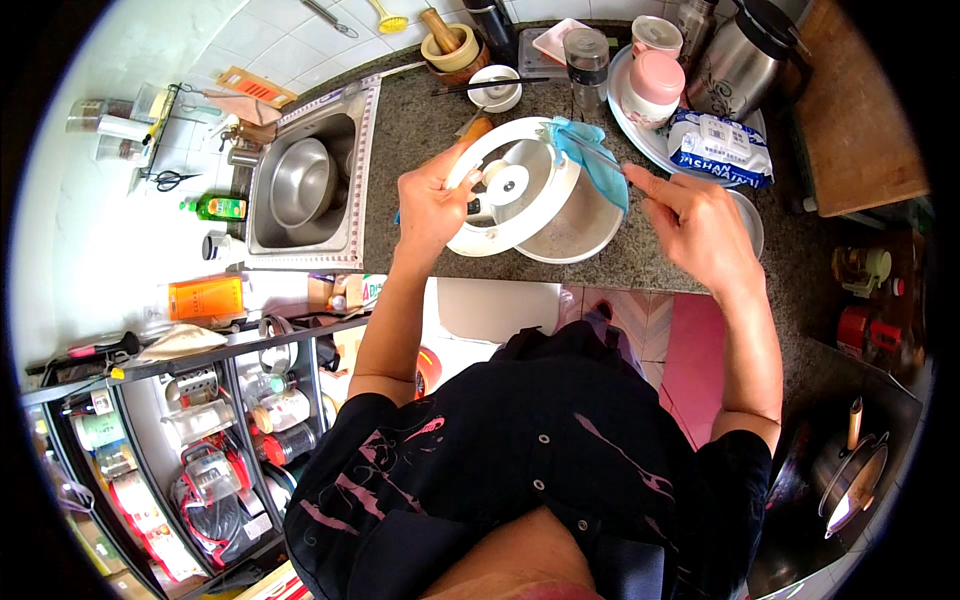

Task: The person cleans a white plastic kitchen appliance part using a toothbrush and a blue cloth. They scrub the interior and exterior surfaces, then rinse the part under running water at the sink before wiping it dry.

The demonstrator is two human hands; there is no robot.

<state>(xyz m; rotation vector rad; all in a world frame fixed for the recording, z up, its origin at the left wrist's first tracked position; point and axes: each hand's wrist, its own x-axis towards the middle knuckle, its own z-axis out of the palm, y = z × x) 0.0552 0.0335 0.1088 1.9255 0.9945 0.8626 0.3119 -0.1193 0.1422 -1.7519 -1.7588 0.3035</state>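
My left hand (433,196) grips the near-left rim of a round pot lid (491,241) with a wide white rim, a clear centre and a round white fitting in the middle. The lid is tilted above the counter. In my right hand (701,217) is a slender metal utensil (592,148), its far end reaching the lid's right rim. A light blue cloth (609,184) drapes over that rim, beneath the utensil. Partly hidden below the lid, a pale-rimmed round pot (574,229) stands at the counter's front edge.
A steel sink (352,97) at left holds a metal basin (304,184). Along the back stand a wooden mortar (450,56), a white bowl (495,88) with chopsticks across it and a glass jar (586,64). A wipes pack (720,146) and steel jug (742,64) are at right.
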